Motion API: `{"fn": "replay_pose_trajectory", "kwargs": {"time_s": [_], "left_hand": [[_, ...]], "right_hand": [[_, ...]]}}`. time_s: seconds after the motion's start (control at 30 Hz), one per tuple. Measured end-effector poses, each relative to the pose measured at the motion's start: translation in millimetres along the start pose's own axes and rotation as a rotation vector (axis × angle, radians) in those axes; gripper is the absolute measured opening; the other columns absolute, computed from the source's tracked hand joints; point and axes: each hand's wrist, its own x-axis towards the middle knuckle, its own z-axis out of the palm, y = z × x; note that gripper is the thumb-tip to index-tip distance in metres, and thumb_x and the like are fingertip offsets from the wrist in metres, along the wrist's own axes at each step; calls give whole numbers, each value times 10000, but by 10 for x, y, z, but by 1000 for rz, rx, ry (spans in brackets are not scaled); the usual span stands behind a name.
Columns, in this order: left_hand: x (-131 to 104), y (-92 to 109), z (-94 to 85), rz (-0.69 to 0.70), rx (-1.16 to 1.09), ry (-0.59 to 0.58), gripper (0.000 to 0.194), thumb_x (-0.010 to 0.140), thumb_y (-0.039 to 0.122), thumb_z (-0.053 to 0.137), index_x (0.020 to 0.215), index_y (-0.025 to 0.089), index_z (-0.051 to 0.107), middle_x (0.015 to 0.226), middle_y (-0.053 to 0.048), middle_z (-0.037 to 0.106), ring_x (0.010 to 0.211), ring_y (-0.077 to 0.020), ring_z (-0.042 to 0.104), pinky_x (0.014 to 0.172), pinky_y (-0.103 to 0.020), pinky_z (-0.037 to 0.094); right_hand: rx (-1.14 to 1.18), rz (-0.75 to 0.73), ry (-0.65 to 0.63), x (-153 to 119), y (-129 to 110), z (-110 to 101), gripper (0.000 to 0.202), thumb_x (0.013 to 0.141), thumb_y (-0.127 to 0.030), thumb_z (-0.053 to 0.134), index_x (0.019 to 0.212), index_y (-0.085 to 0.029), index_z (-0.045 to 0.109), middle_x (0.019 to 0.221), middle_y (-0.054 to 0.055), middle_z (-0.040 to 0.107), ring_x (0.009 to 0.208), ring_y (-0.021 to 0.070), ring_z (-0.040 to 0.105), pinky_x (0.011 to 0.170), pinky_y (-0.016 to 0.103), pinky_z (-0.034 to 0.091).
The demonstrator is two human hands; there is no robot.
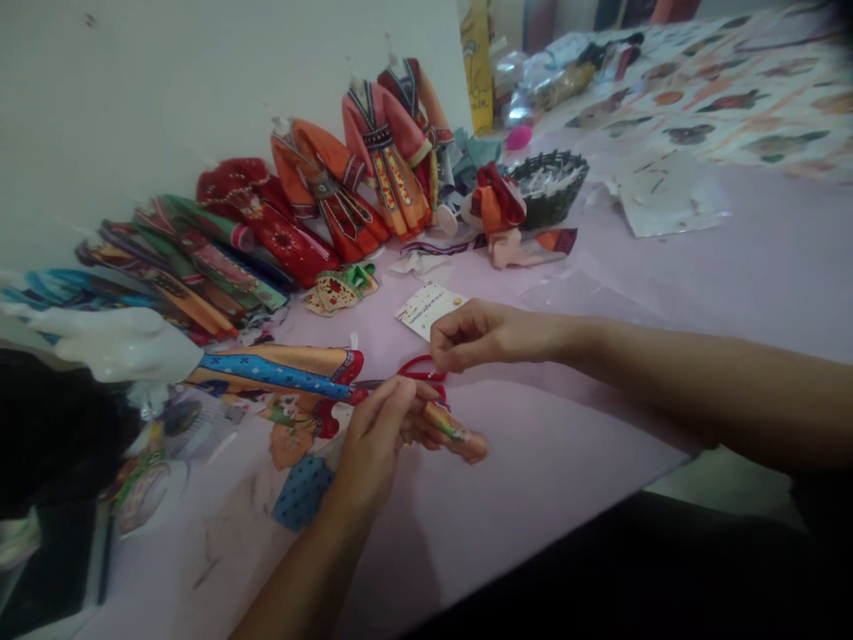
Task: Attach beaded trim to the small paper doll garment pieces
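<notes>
My left hand (381, 425) is closed around a small piece of orange and green patterned fabric (445, 421), which sticks out past its fingers. Above and to the right of it, my right hand (470, 336) has its fingers pinched together; anything between them is too small to make out. Red-handled scissors (418, 360) lie on the table by the right hand's fingertips, their blades partly hidden. A white doll body (126, 345) in an orange skirt with a blue panel (276, 371) lies to the left of my hands.
Several small dresses (326, 191) lean along the wall. A dark woven basket (553, 191) stands behind, near fabric scraps (497, 209). A printed card (426, 307) lies beyond my right hand. Blue dotted fabric (303, 492) and a tape roll (145, 496) are at left.
</notes>
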Motion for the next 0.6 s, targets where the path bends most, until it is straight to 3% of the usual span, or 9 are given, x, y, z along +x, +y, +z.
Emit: {"fn": "replay_pose_trajectory", "kwargs": {"time_s": [0.17,0.37,0.6], "left_hand": [[-42,-132,-55,-37,80,58,332,825,325,784,1051,187,584,730,21,707,617,-147,684,619,-251,527],[3,-283,-135,-45,147,0,264,846,323,765,941,181,563,797,-18,733,700,-150,689,647,-253,533],[-12,-362,-221,124,57,-23,198,853,259,784,977,213,638,789,25,686,680,-115,634,645,-217,523]], "right_hand": [[97,32,0,-3,16,74,100,894,-229,656,820,-162,656,737,-26,585,697,104,486,661,240,389],[170,77,13,14,54,159,111,902,-193,658,799,-151,661,729,-25,586,688,99,493,665,241,390],[413,90,-95,40,178,182,85,897,-168,685,818,-137,680,746,-15,631,701,97,547,724,243,449]]}}
